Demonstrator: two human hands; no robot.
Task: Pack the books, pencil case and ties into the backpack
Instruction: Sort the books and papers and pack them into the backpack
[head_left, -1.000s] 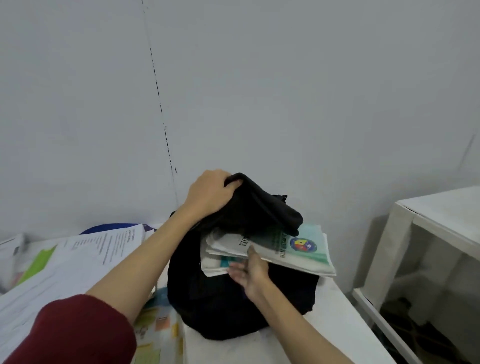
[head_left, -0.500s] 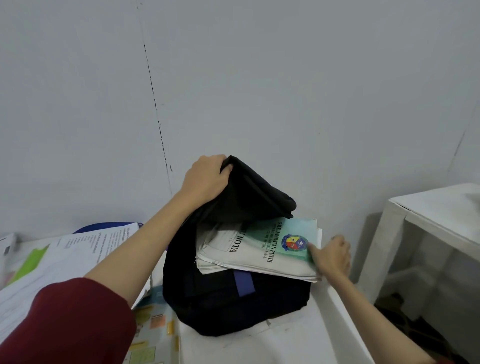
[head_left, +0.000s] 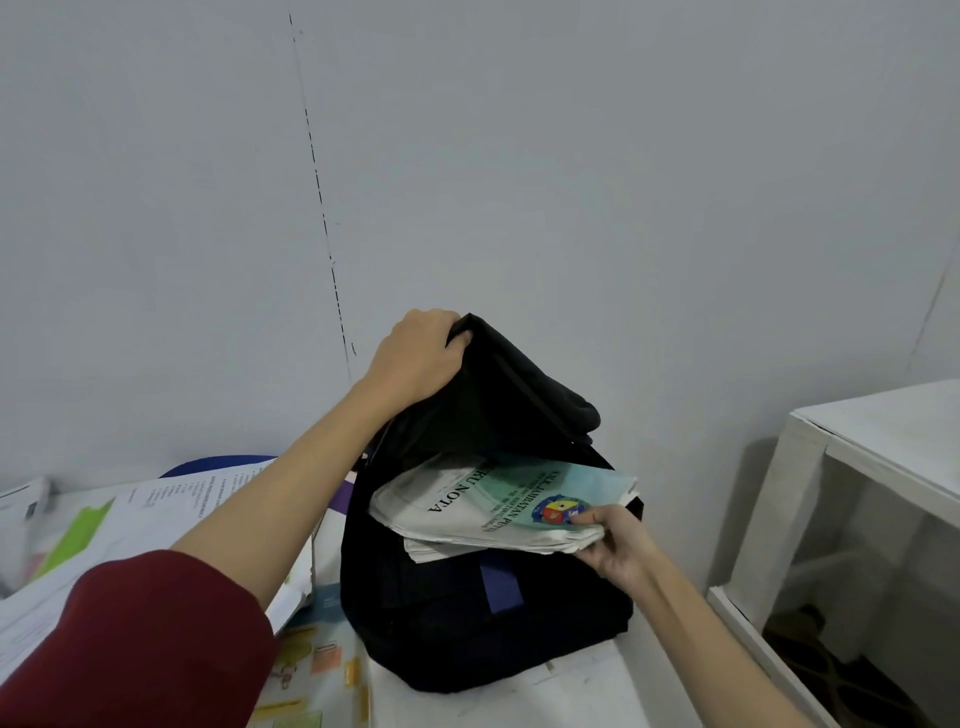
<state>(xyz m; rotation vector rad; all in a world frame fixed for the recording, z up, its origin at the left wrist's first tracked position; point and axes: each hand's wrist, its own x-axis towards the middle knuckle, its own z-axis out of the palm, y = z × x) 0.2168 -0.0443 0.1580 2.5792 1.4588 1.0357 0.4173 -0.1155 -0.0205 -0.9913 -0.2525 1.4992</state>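
A black backpack (head_left: 467, 629) stands on the white table (head_left: 582, 696) against the wall. My left hand (head_left: 415, 358) grips its top flap and holds it lifted. A stack of thin books (head_left: 498, 512) with green-and-white covers and a crest sticks halfway out of the opening, lying roughly flat. My right hand (head_left: 610, 540) pinches the stack's right corner, thumb on the cover and fingers underneath. No pencil case or ties are visible.
Printed papers and a book with a green patch (head_left: 119, 525) lie on the left, over a colourful sheet (head_left: 317, 670). A blue rounded object (head_left: 218, 465) shows behind them. A second white table (head_left: 878, 447) stands to the right, with a floor gap between.
My left hand has lifted the flap higher. My right hand moved from the front of the stack to its right corner and now pinches it; the books sit a little deeper in the bag.
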